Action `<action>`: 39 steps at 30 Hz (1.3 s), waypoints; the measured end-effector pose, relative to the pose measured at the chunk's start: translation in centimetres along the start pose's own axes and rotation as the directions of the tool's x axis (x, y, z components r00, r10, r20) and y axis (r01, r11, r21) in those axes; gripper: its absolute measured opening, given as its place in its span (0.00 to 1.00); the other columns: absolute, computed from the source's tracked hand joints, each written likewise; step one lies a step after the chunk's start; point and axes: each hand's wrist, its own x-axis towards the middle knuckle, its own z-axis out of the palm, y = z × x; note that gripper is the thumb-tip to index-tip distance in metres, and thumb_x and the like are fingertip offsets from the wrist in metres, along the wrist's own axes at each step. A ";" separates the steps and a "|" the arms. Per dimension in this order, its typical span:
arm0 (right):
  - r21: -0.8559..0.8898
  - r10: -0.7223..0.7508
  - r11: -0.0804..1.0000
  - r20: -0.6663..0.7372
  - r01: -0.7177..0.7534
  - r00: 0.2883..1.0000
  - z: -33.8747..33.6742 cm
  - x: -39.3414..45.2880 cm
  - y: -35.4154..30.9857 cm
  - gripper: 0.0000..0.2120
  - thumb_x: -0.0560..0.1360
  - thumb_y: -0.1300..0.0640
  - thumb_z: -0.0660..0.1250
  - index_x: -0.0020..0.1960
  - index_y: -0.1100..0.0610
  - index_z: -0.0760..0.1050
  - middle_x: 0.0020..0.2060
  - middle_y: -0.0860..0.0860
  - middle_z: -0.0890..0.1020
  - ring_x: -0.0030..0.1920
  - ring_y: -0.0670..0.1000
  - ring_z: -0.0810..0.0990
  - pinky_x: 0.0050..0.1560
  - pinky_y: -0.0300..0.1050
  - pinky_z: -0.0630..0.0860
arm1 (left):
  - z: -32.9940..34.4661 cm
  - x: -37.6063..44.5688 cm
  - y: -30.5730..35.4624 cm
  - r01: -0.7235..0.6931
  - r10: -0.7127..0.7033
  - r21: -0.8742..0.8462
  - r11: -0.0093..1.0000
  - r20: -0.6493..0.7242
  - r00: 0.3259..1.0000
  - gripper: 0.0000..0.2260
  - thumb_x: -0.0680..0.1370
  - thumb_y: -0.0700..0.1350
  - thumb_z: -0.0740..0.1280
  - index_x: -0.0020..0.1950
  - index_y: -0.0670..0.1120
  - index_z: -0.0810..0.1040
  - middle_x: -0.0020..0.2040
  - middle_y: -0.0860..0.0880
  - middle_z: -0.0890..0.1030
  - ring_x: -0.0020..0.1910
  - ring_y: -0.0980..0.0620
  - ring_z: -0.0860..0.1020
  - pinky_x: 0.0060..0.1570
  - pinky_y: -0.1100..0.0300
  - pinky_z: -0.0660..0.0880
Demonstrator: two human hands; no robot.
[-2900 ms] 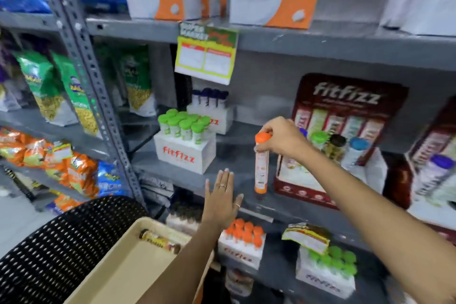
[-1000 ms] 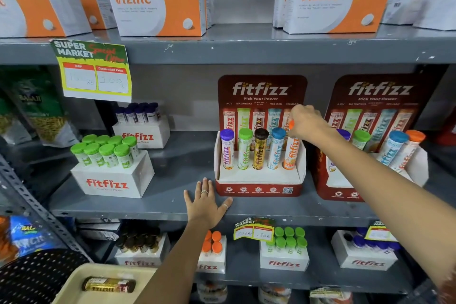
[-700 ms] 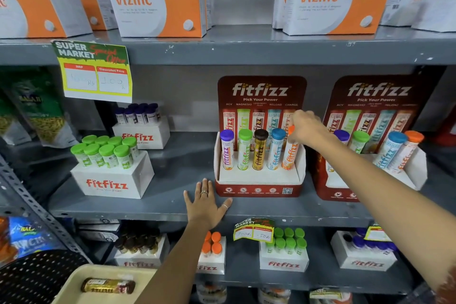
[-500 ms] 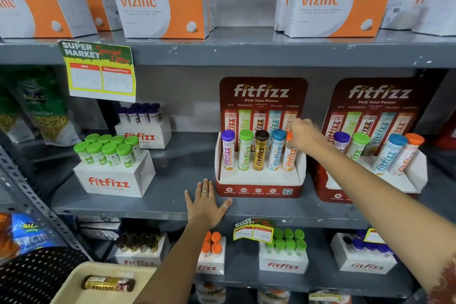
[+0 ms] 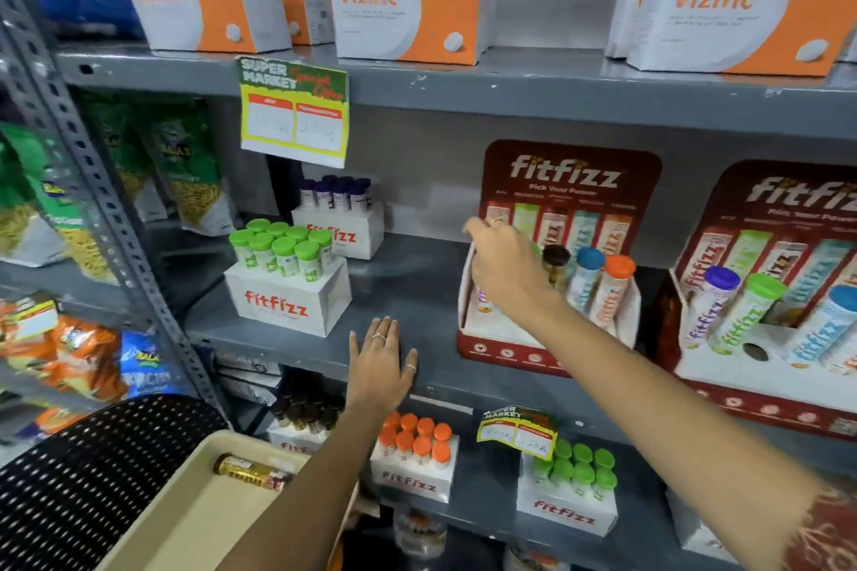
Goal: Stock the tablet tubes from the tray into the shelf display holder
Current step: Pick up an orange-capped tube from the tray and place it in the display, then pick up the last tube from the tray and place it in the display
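Observation:
The red and white Fitfizz display holder (image 5: 505, 350) stands on the middle shelf. A brown-capped tube (image 5: 555, 262), a blue-capped tube (image 5: 585, 276) and an orange-capped tube (image 5: 613, 292) stand in its slots. My right hand (image 5: 505, 267) hovers in front of the holder's left slots and hides the tubes there, except the foot of one tube (image 5: 483, 304). I see nothing held in that hand. My left hand (image 5: 381, 366) lies flat on the shelf's front edge, fingers spread. A beige tray (image 5: 185, 524) at the bottom left holds one gold-brown tube (image 5: 252, 472) lying on its side.
A second Fitfizz holder (image 5: 742, 371) with several tubes stands at the right. White Fitfizz boxes of green-capped tubes (image 5: 285, 292) and purple-capped tubes (image 5: 341, 218) sit at the left, more on the shelf below. A black perforated seat (image 5: 79, 482) is beside the tray. Vizinc boxes line the top shelf.
My right hand has let go of the orange-capped tube, now standing in the rightmost slot, and has moved left across the holder. My left hand has stayed on the shelf edge.

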 end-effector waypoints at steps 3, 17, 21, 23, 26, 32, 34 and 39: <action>0.051 -0.106 0.993 0.022 0.104 0.994 2.5 0.3 -3.7 0.19 0.70 0.75 0.59 0.59 0.63 0.72 0.53 0.62 0.79 0.52 0.63 0.78 0.47 0.52 0.76 | -1.1 -1.0 -3.4 0.045 -0.042 0.045 0.998 -0.062 0.997 0.24 0.81 0.51 0.54 0.75 0.43 0.55 0.76 0.45 0.59 0.75 0.50 0.53 0.73 0.46 0.48; 0.252 -0.448 0.892 0.376 0.376 0.811 19.4 -3.4 -19.8 0.13 0.71 0.71 0.61 0.55 0.62 0.72 0.51 0.60 0.79 0.53 0.61 0.77 0.43 0.53 0.74 | 2.5 -11.5 -20.0 0.431 -0.462 0.195 0.881 0.153 0.874 0.27 0.81 0.53 0.50 0.76 0.42 0.47 0.78 0.46 0.51 0.76 0.51 0.49 0.72 0.46 0.48; 0.291 -0.503 0.864 0.454 0.411 0.736 24.4 -5.6 -22.6 0.13 0.73 0.69 0.60 0.57 0.63 0.72 0.52 0.61 0.78 0.54 0.61 0.77 0.45 0.53 0.76 | 5.1 -14.4 -23.4 0.542 -0.566 0.161 0.825 0.246 0.787 0.29 0.81 0.54 0.51 0.76 0.42 0.44 0.78 0.46 0.48 0.76 0.50 0.48 0.73 0.44 0.48; 0.291 -0.513 0.858 0.492 0.423 0.703 26.7 -6.9 -23.7 0.11 0.75 0.67 0.57 0.56 0.63 0.72 0.51 0.60 0.79 0.54 0.60 0.77 0.46 0.53 0.75 | 6.4 -15.8 -24.8 0.588 -0.606 0.157 0.793 0.289 0.741 0.31 0.81 0.56 0.51 0.76 0.42 0.43 0.78 0.46 0.46 0.76 0.50 0.47 0.73 0.44 0.48; 0.262 -0.486 0.872 0.572 0.414 0.661 29.9 -8.4 -24.8 0.13 0.78 0.65 0.54 0.60 0.61 0.71 0.55 0.58 0.78 0.58 0.59 0.75 0.52 0.52 0.74 | 8.0 -17.5 -26.4 0.633 -0.632 0.140 0.762 0.375 0.678 0.35 0.80 0.59 0.54 0.76 0.43 0.40 0.78 0.46 0.42 0.76 0.48 0.43 0.72 0.42 0.47; 0.214 -0.467 0.862 0.691 0.461 0.552 35.7 -10.1 -25.9 0.18 0.78 0.66 0.52 0.66 0.60 0.65 0.60 0.59 0.75 0.60 0.58 0.74 0.57 0.51 0.73 | 11.1 -19.6 -28.3 0.668 -0.608 0.111 0.736 0.543 0.580 0.47 0.73 0.67 0.59 0.73 0.44 0.32 0.76 0.46 0.33 0.74 0.46 0.35 0.71 0.38 0.42; 0.198 -0.471 0.854 0.685 0.481 0.556 37.4 -10.5 -26.4 0.19 0.77 0.67 0.52 0.68 0.62 0.63 0.62 0.60 0.74 0.60 0.58 0.74 0.57 0.50 0.74 | 11.7 -19.8 -28.2 0.672 -0.598 0.105 0.734 0.570 0.564 0.49 0.71 0.70 0.58 0.73 0.45 0.30 0.75 0.47 0.30 0.74 0.46 0.33 0.70 0.37 0.38; 0.112 -0.451 0.839 0.690 0.532 0.566 40.6 -11.3 -27.7 0.23 0.78 0.66 0.55 0.71 0.69 0.56 0.64 0.64 0.73 0.60 0.58 0.76 0.56 0.48 0.76 | 12.8 -20.1 -28.3 0.701 -0.602 0.056 0.711 0.564 0.565 0.51 0.69 0.72 0.57 0.71 0.47 0.27 0.70 0.51 0.25 0.71 0.49 0.28 0.68 0.38 0.32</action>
